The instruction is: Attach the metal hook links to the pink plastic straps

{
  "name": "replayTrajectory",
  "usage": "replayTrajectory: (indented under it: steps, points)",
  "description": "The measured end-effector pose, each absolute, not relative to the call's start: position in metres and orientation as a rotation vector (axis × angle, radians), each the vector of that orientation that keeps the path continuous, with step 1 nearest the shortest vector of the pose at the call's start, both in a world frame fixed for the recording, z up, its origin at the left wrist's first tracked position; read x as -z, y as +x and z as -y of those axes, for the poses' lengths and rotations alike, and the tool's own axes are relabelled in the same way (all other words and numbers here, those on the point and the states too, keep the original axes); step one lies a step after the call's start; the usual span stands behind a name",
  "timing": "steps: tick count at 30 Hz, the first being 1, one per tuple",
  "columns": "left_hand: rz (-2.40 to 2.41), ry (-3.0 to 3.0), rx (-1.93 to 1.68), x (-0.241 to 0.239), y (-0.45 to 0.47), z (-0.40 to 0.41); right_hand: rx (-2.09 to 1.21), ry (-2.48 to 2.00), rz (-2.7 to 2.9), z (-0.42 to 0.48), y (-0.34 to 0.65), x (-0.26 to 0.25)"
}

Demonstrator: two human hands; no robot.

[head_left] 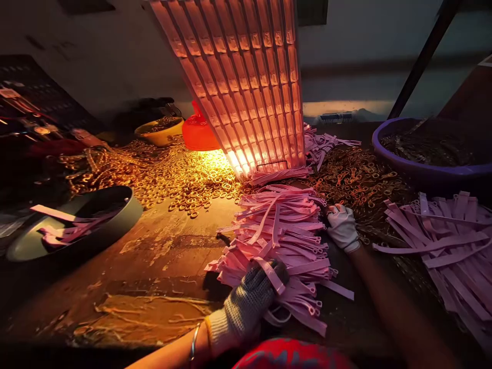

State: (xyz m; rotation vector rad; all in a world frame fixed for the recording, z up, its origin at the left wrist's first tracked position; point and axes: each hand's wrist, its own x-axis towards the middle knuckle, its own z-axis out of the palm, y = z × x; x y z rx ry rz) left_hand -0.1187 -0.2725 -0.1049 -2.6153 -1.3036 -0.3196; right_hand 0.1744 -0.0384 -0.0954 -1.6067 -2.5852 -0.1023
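A big heap of pink straps (284, 230) lies on the worn table in front of me. My left hand (249, 300), in a grey knit glove, rests on the near edge of the heap with its fingers curled round a pink strap (271, 274). My right hand (342, 225), in a white glove, sits at the heap's right side, fingers bent and closed against the straps and the metal rings beneath. What it grips is hidden.
A lit pink ribbed rack (249, 77) leans up behind the heap. Gold metal rings (180, 179) cover the table's middle. A grey bowl (115, 225) with straps is left, a purple basin (430, 169) right, more pink straps (453, 246) far right, a red object (198, 133) behind.
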Motion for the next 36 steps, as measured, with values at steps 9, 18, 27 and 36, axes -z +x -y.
replayTrajectory:
  steps: [9,18,27,36]
  points:
    - [1.532,-2.566,0.225,0.084,-0.113,0.158,0.173,-1.622,2.559,0.036,0.176,0.097]
    - [1.514,-2.702,0.37,0.075,-0.097,0.199,0.274,-1.625,2.472,0.042,0.178,0.095]
    - [1.449,-2.715,0.813,0.059,-0.103,0.213,0.361,-1.528,2.444,0.034,0.186,0.11]
    - [1.521,-2.505,0.827,0.002,-0.144,0.084,0.305,-1.572,2.446,0.037,0.18,0.102]
